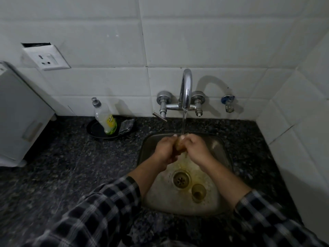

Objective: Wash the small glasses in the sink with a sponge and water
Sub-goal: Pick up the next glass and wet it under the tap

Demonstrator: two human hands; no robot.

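Rinsing under the tap (186,90): left hand (164,150) and right hand (195,148) close around one small glass (179,146) at the sink's (222,152) rear edge. A second glass (198,192) stands beside the drain (181,179), likely awaiting washing next.

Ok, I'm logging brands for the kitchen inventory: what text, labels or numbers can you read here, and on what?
Nothing is legible.
Dish soap bottle: yellow label with print, too blurred to read.
Wall socket: no readable markings.
White appliance at left: no text readable.
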